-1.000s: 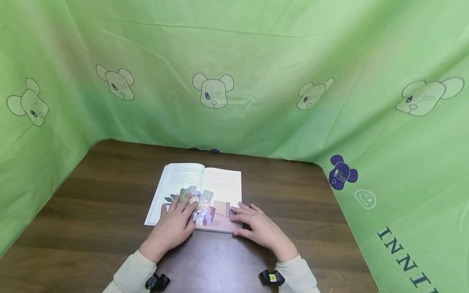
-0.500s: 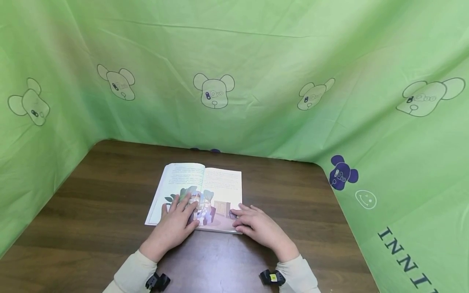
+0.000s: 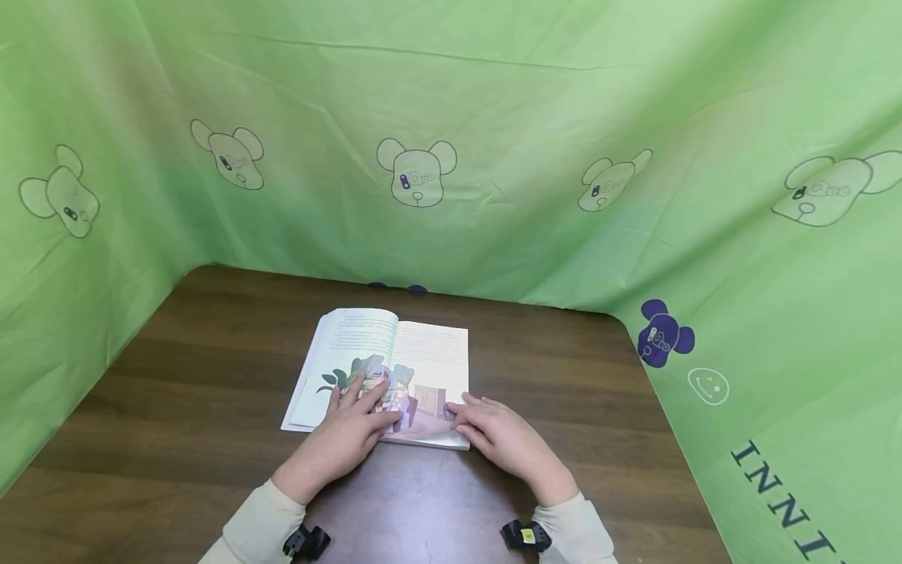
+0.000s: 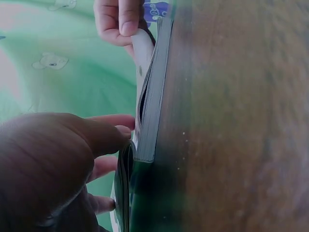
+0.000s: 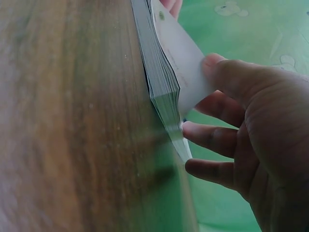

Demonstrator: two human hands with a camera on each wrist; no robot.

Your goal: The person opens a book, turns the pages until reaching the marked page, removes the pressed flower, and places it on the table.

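An illustrated book (image 3: 433,341) lies open on the brown wooden table. My left hand (image 3: 341,439) rests across the bottom of the left page and the spine, fingers spread. In the left wrist view its thumb (image 4: 108,137) touches the book near the spine. At the lower right corner is my right hand (image 3: 503,439). The right wrist view shows it pinching a lifted page (image 5: 186,67) between thumb and index finger, the page bending up from the block of pages (image 5: 157,63). Its other fingers touch the book's side edge.
The wooden table (image 3: 211,352) extends around the book. A green curtain (image 3: 493,102) with printed bear heads encloses the far side and both flanks. Black wrist cameras (image 3: 307,542) sit by the pale sleeves.
My right thumb has slid forward to the page corner and the right fingers have drawn together on it. My left hand has shifted slightly right, toward the spine and right page.
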